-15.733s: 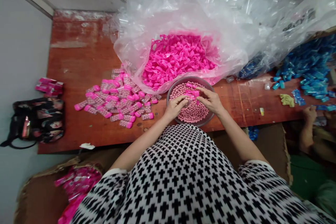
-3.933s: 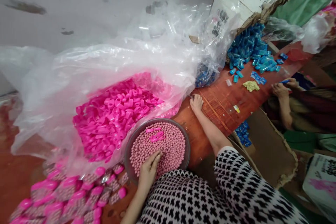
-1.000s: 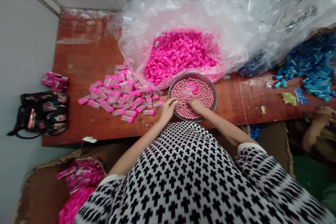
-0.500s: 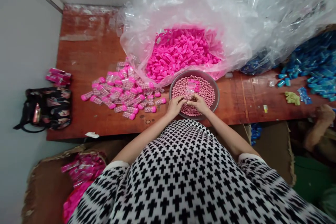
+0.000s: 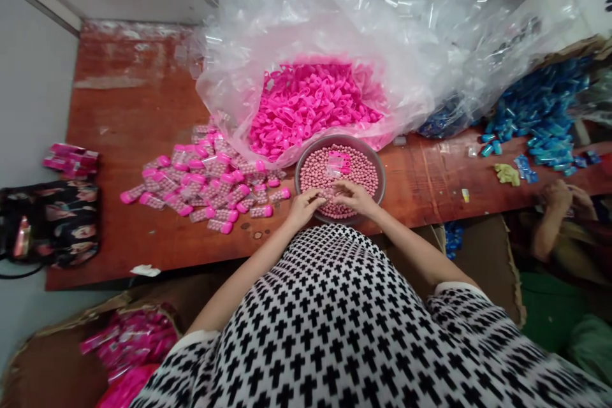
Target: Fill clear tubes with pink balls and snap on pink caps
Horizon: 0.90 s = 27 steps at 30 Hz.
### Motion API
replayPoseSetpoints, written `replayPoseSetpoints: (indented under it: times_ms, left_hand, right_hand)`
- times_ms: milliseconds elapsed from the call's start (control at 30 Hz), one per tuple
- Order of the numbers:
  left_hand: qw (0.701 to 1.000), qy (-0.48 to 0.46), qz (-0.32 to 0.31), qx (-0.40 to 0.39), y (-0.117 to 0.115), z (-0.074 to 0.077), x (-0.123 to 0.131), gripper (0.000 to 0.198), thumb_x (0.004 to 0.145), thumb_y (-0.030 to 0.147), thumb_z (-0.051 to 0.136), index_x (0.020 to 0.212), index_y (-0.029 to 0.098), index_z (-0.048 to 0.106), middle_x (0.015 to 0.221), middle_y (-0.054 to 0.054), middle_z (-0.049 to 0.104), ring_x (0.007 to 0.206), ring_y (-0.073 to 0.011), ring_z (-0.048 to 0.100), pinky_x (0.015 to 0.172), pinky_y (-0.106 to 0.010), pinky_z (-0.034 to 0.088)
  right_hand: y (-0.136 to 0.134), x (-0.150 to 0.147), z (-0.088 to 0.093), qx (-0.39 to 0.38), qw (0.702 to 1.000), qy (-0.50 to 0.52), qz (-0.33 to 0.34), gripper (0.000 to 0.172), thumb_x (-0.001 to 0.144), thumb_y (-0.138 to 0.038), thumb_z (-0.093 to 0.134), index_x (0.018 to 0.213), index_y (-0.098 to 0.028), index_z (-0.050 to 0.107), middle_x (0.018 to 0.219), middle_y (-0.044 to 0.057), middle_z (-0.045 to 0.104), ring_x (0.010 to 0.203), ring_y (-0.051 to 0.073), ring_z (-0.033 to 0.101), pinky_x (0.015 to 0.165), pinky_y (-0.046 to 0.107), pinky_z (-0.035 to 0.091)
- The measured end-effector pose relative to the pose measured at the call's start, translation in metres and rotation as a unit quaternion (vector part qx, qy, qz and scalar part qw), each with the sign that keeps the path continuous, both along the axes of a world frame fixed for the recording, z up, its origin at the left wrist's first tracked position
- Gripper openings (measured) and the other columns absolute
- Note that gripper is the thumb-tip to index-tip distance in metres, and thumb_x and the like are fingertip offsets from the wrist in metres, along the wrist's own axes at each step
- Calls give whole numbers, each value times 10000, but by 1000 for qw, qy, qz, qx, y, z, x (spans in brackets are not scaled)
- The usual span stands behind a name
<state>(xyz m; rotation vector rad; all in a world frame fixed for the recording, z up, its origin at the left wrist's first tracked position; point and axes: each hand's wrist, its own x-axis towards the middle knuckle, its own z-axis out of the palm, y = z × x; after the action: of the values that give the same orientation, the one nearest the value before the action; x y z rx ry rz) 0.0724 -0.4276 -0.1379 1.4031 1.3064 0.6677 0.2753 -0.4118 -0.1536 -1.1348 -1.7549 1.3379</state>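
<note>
A round metal bowl point(image 5: 379, 173) full of small pink balls point(image 5: 356, 169) stands at the table's near edge. A few clear tubes with pink caps point(image 5: 337, 163) lie on top of the balls. My left hand point(image 5: 305, 208) and my right hand point(image 5: 354, 197) meet over the bowl's near side, fingers curled and pressed together down in the balls. What the fingers pinch is too small to make out. A heap of filled, pink-capped tubes point(image 5: 205, 186) lies just left of the bowl.
Behind the bowl, an open clear plastic bag point(image 5: 335, 19) holds loose pink caps point(image 5: 310, 105). Blue pieces point(image 5: 535, 116) spill across the table's right end, where another person's hands point(image 5: 560, 195) work. A black bag point(image 5: 48, 222) sits far left, and a cardboard box with pink packs point(image 5: 129, 339) lower left.
Both hands have stayed together at the bowl's near side, shifting slightly among the balls. The view has swung a little, so everything sits further left and lower.
</note>
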Motion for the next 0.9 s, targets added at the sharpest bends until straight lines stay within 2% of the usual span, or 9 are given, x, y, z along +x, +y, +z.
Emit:
replayPoseSetpoints:
  times_ms: [67, 133, 233, 300, 367, 500, 667, 800, 900]
  left_hand:
    - [999, -10, 29, -17, -1, -1, 0, 323, 754, 349, 608, 1003, 155, 675, 960, -52, 694, 890, -195, 623, 849, -324, 487]
    - [998, -26, 48, -31, -1, -2, 0, 368, 748, 370, 612, 1030, 140, 663, 935, -55, 694, 852, -190, 628, 807, -316, 503]
    - [996, -31, 72, -34, 1, -1, 0, 394, 736, 389, 622, 1042, 143, 660, 957, -52, 695, 858, -190, 634, 803, -319, 511]
    - [996, -31, 84, -28, 3, 0, 0, 390, 739, 399, 619, 1037, 150, 661, 1010, -55, 689, 913, -194, 632, 838, -320, 505]
    - [994, -41, 93, -28, 5, 0, -1, 399, 746, 412, 612, 1042, 149, 657, 1039, -60, 683, 935, -196, 632, 848, -323, 505]
    - [990, -78, 105, -47, 7, -3, 1, 425, 751, 433, 604, 1058, 143, 645, 1005, -66, 689, 889, -198, 643, 808, -340, 530]
    - [984, -130, 101, -73, 11, 1, 14, 384, 744, 428, 627, 1011, 152, 646, 1008, -61, 683, 887, -197, 645, 806, -351, 546]
    - [966, -211, 98, -110, 17, 14, 28, 428, 764, 466, 612, 1051, 149, 591, 1041, -58, 664, 877, -175, 645, 793, -344, 561]
    - [958, -238, 106, -122, 21, 22, 35, 438, 757, 479, 627, 1041, 150, 576, 1053, -56, 653, 892, -168, 643, 804, -331, 564]
  right_hand:
    - [12, 11, -12, -5, 992, -82, -94, 278, 848, -349, 531, 1076, -205, 598, 970, 46, 670, 902, 173, 612, 838, 321, 470]
    - [30, 20, -20, 20, 967, -219, -131, 230, 870, -287, 486, 1018, -177, 624, 1002, 79, 660, 958, 193, 590, 883, 334, 436]
    - [54, 17, -25, 48, 920, -383, -71, 275, 880, -248, 460, 1099, -162, 603, 1109, 130, 625, 1047, 229, 547, 893, 339, 410]
    - [62, 10, -26, 47, 897, -437, -37, 323, 889, -255, 443, 1175, -163, 563, 1142, 147, 611, 1051, 246, 541, 858, 339, 418]
    - [65, 6, -27, 40, 890, -452, -31, 343, 885, -260, 446, 1197, -163, 549, 1149, 153, 608, 1038, 254, 547, 834, 340, 425]
    - [61, 22, -29, 13, 928, -368, -64, 334, 816, -263, 544, 1133, -173, 599, 1147, 110, 615, 1037, 227, 550, 880, 339, 423]
    - [43, 42, -19, -89, 981, -91, -147, 363, 724, -414, 620, 991, -170, 654, 923, 40, 662, 855, 193, 595, 807, 349, 479]
    - [25, 25, 5, -200, 960, 137, -137, 428, 700, -484, 642, 1031, -214, 622, 834, 6, 643, 711, 150, 597, 668, 316, 526]
    - [15, 8, 22, -219, 944, 208, -130, 403, 684, -442, 695, 1017, -232, 610, 809, -10, 635, 705, 123, 593, 679, 289, 536]
